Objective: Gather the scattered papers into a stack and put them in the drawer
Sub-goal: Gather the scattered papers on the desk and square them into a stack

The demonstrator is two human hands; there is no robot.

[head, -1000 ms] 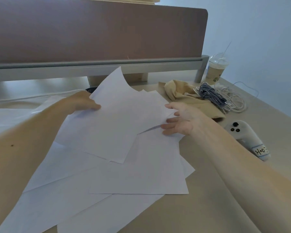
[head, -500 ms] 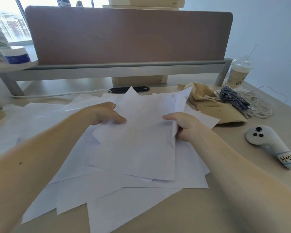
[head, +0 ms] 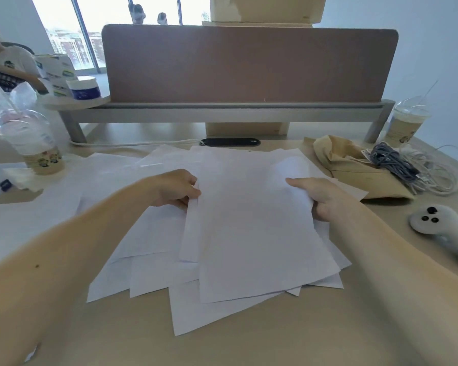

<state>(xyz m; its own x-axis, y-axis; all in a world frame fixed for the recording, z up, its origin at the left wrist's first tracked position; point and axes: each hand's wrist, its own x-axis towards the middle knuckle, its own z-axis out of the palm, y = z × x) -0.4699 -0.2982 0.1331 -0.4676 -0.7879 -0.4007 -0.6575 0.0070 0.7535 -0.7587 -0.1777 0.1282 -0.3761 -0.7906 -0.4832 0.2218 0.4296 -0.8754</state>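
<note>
My left hand pinching the left edge of the papers, my right hand gripping their right edge, loose sheets fanned beneath on the desk

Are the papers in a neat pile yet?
Not yet. The papers lie fanned out on the desk, corners poking out at different angles.
</note>
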